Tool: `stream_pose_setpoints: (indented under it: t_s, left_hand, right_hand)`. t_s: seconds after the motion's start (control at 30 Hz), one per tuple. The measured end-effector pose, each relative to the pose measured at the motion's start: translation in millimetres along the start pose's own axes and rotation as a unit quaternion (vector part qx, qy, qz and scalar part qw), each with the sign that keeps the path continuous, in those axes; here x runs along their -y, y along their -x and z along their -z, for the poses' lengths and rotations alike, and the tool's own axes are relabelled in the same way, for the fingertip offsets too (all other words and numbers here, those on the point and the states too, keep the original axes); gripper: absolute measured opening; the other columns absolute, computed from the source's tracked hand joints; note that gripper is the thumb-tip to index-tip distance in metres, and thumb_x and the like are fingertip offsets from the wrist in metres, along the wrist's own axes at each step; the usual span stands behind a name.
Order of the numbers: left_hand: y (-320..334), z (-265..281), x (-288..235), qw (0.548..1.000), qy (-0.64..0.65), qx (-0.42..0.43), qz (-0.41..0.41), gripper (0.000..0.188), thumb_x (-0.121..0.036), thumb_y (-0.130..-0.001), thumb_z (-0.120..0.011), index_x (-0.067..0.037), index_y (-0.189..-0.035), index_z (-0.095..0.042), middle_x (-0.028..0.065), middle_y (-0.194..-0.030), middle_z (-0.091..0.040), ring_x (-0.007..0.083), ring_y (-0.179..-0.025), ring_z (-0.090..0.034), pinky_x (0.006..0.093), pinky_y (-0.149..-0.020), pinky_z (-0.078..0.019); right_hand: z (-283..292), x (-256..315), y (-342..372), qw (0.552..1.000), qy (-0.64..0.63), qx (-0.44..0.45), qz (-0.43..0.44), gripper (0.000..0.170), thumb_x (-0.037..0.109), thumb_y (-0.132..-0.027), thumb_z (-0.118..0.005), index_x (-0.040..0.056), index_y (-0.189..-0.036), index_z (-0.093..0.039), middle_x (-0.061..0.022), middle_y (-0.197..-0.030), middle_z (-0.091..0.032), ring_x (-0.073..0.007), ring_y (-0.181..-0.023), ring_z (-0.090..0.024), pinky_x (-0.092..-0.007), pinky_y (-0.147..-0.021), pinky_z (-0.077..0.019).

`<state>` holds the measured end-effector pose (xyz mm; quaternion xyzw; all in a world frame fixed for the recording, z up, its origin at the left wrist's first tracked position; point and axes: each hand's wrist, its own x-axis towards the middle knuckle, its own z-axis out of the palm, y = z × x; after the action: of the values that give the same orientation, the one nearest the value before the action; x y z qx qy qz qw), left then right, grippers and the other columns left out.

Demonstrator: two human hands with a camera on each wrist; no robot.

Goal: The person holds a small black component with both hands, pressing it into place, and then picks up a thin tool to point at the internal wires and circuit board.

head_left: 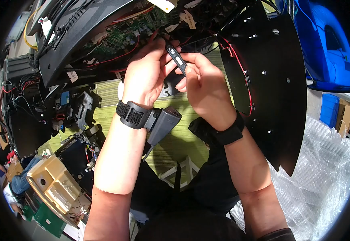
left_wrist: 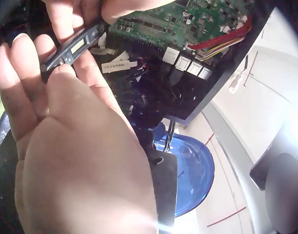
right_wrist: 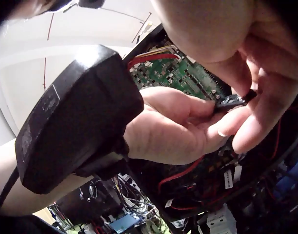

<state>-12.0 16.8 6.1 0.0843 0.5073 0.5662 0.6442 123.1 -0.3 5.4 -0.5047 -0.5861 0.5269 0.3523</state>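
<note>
One small black device with a display [head_left: 178, 60] is held between two hands: the left hand [head_left: 144, 74] pinches its far end, and the right hand [head_left: 207, 86] grips its near end between thumb and fingers. Each wrist wears one black strap. Just beyond, an open black housing [head_left: 76, 42] contains a green circuit board [head_left: 130, 40], wires and white tags. One cream tray [head_left: 56, 172] lies near left, bubble wrap [head_left: 319, 164] near right; only the head view shows these two. The left wrist view adds a row of white connectors [left_wrist: 184, 64] beside the board.
</note>
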Motion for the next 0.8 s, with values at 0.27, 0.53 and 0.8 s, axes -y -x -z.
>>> stream_pose_setpoints:
  t_s: [0.27, 0.53, 0.8]
  left_hand:
    - [1.0, -1.6, -0.1, 1.000, -0.014, -0.012, -0.010, 0.022, -0.013, -0.101, -0.049, 0.004, -0.113, -0.055, 0.0172, -0.106, -0.064, 0.0203, -0.088, -0.065, 0.0309, -0.065, -0.0595]
    - [0.0, 0.0, -1.2, 1.000, -0.002, -0.013, 0.001, 0.023, -0.013, -0.100, -0.049, 0.005, -0.114, -0.054, 0.0183, -0.107, -0.064, 0.0212, -0.084, -0.066, 0.0317, -0.064, -0.0599]
    - [0.9, 2.3, -2.2, 0.999, -0.040, -0.016, 0.005, 0.026, -0.018, -0.101, -0.050, 0.002, -0.117, -0.057, 0.0162, -0.109, -0.064, 0.0221, -0.099, -0.064, 0.0329, -0.083, -0.0572]
  right_hand:
    - [5.4, 5.8, 1.3, 0.999, 0.008, 0.045, -0.029, 0.029, 0.004, -0.096, -0.042, -0.0087, -0.121, -0.051, -0.0091, -0.094, -0.066, -0.0110, -0.071, -0.065, -0.0241, -0.067, -0.0522]
    - [4.6, 3.6, 0.6, 0.998, 0.006, 0.052, -0.036, 0.030, 0.003, -0.096, -0.040, -0.0079, -0.121, -0.050, -0.0099, -0.097, -0.067, -0.0114, -0.072, -0.065, -0.0242, -0.067, -0.0524]
    - [1.6, 2.6, 0.0, 0.997, -0.021, 0.049, -0.052, 0.028, 0.001, -0.095, -0.041, -0.0080, -0.120, -0.050, -0.0108, -0.097, -0.067, -0.0116, -0.071, -0.065, -0.0242, -0.067, -0.0526]
